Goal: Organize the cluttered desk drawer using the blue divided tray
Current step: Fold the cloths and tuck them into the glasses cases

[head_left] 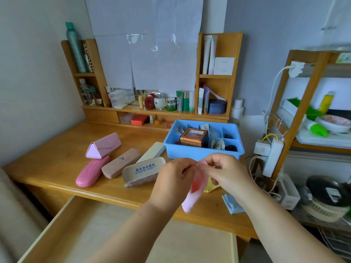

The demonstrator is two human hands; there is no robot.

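Two hands' fingers (pixel 204 168) pinch a pink cloth (pixel 191 200) above the wooden desk (pixel 57 160) beside pale walls (pixel 28 73).

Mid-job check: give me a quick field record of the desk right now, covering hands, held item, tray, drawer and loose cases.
left hand: pinches the top of the pink pouch
right hand: pinches the same pouch
pink pouch: held in the air above the desk's front edge, hanging down
blue divided tray: on the desk, partly filled, a brown box inside
drawer: pulled open
glasses cases: lying on the desk left of the tray
blue cloth: on the desk near the right forearm
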